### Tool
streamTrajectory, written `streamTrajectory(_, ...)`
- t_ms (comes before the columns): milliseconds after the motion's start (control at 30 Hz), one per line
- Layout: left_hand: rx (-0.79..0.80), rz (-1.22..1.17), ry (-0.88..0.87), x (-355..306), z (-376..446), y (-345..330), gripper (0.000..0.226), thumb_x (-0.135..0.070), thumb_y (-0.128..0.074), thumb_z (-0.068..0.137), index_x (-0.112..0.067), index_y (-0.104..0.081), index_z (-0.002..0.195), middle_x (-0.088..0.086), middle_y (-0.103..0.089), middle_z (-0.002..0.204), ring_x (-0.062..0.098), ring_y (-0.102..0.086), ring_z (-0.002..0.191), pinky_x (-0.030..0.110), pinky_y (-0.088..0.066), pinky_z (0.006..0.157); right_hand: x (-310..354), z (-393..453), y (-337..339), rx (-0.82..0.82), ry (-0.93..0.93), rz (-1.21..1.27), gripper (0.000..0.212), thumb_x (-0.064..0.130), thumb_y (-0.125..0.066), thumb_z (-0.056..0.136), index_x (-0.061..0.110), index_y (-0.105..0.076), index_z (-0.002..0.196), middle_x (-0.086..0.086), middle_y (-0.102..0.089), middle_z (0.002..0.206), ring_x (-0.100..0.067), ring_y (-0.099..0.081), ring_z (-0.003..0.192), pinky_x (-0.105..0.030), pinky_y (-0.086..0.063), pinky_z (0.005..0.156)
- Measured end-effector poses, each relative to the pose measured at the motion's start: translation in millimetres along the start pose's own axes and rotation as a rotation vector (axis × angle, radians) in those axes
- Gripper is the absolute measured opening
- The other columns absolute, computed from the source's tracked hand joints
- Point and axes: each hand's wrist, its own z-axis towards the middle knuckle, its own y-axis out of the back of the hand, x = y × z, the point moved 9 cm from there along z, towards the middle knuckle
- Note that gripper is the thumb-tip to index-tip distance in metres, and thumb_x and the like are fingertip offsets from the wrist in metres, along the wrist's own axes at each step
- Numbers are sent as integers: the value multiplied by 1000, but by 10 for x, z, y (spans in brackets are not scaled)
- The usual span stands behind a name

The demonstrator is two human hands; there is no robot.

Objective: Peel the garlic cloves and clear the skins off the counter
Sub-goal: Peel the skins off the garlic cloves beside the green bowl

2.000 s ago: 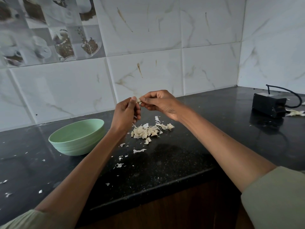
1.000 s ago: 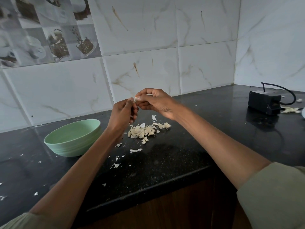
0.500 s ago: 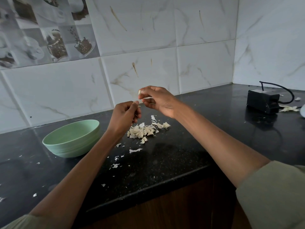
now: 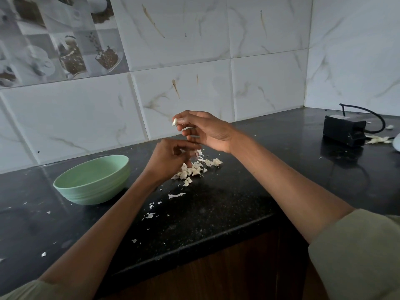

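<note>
My right hand (image 4: 207, 132) is raised above the counter and pinches a small pale garlic clove (image 4: 174, 121) at its fingertips. My left hand (image 4: 171, 158) hovers lower, just above a heap of garlic skins and pieces (image 4: 195, 168) on the black counter (image 4: 238, 191). Its fingers are curled, and a thin strip of skin (image 4: 200, 153) hangs by them; I cannot tell whether they still hold it. A light green bowl (image 4: 93, 179) stands to the left of the heap.
Loose skin flakes (image 4: 176, 195) lie scattered toward the counter's front edge and far left. A black box with a cable (image 4: 345, 129) sits at the back right, more skins (image 4: 377, 139) beside it. Tiled walls close the back and right.
The two hands have come apart: my right hand lifted up and away with the clove, and my left hand dropped toward the heap of skins.
</note>
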Motion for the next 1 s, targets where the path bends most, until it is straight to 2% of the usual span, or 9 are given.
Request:
streamTrajectory(100, -3, -81, 41, 0, -1, 29, 16, -16, -74, 98, -19, -81, 112, -4, -81, 102, 21, -79, 73, 24, -54, 54, 39, -1, -3, 6, 26, 10, 12, 19, -66, 103, 16, -72, 113, -1, -73, 95, -10, -63, 82, -23, -51, 79)
streamTrajectory(233, -178, -234, 174, 63, -29, 227, 14, -16, -65, 103, -13, -79, 103, 1, -81, 100, 22, -77, 69, 25, -51, 53, 83, -13, -18, 10, 56, 30, 12, 14, -65, 103, 13, -71, 113, -6, -76, 100, -10, -66, 82, -22, -54, 78)
streamTrajectory(333, -309, -449, 283, 168, -76, 380, 28, -32, -58, 108, -13, -78, 106, 5, -81, 100, 19, -73, 70, 24, -50, 57, 87, -4, 17, -17, 82, 2, 14, 10, -67, 101, 9, -70, 115, -12, -76, 104, -12, -69, 84, -23, -57, 80)
streamTrajectory(433, -330, -594, 324, 222, -81, 410, 34, -42, -65, 104, -12, -80, 109, 4, -81, 100, 16, -73, 72, 21, -51, 59, 85, 13, 73, -84, 114, -90, 21, 8, -70, 98, 2, -69, 118, -20, -76, 107, -15, -71, 87, -25, -57, 81)
streamTrajectory(633, -348, -600, 294, 235, -69, 409, 12, -20, -75, 98, -8, -77, 101, 8, -80, 97, 13, -73, 69, 19, -52, 56, 88, 28, 48, -91, 168, -241, 20, 9, -70, 98, -2, -72, 115, -18, -78, 110, -22, -75, 97, -32, -58, 89)
streamTrajectory(833, -365, -603, 276, 222, -74, 449, 20, -16, -79, 93, -6, -78, 110, 6, -81, 95, 14, -75, 71, 18, -53, 57, 136, 9, 111, -178, 240, -359, 27, 9, -82, 89, 3, -74, 114, -14, -79, 97, -21, -76, 94, -30, -61, 88)
streamTrajectory(1000, -406, -562, 241, 206, -86, 511, 16, -12, -78, 94, -3, -79, 107, 9, -80, 93, 18, -76, 73, 19, -55, 58, 176, 5, 112, -192, 283, -421, 25, 10, -88, 83, 2, -78, 105, -11, -80, 95, -21, -77, 93, -32, -63, 87)
